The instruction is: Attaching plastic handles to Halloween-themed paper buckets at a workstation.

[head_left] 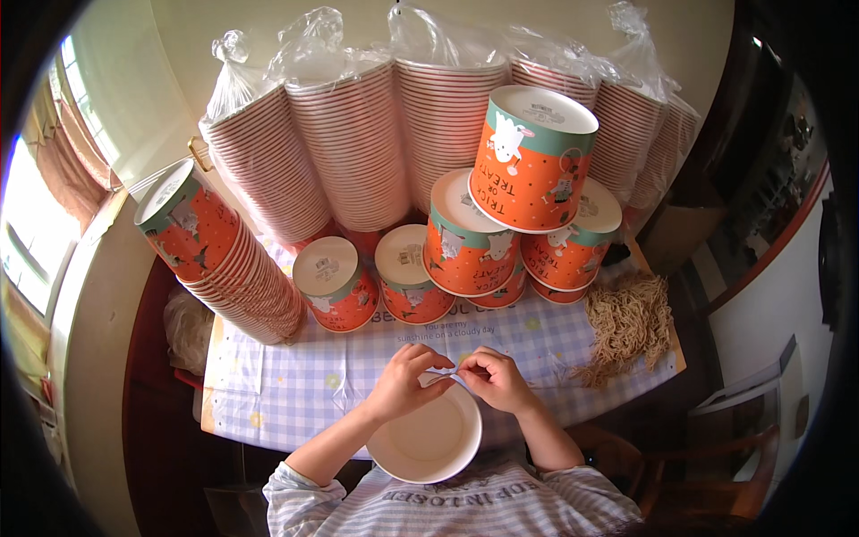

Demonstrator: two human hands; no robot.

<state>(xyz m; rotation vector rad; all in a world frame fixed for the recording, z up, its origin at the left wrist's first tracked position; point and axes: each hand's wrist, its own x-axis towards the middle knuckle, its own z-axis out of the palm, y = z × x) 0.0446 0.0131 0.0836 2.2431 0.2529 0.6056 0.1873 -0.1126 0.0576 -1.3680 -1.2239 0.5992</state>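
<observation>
A white-lined paper bucket [428,436] rests against my front at the table's near edge, its open mouth facing up toward me. Over its far rim, my left hand [407,383] has thumb and forefinger closed in a pinch. My right hand [497,382] pinches too, its fingertips meeting the left ones. Whatever sits between the fingertips is thin and too small to name. To the right, a bundle of beige cords [631,327] hangs over the table's side.
Upside-down orange paper buckets [335,286] stand across the table, with one bucket [534,161] topping a pile. A tall nested stack [219,251] leans at left. Behind are plastic-wrapped bucket stacks [349,148]. A checked cloth [295,394] covers the table; a wooden chair [707,474] is at lower right.
</observation>
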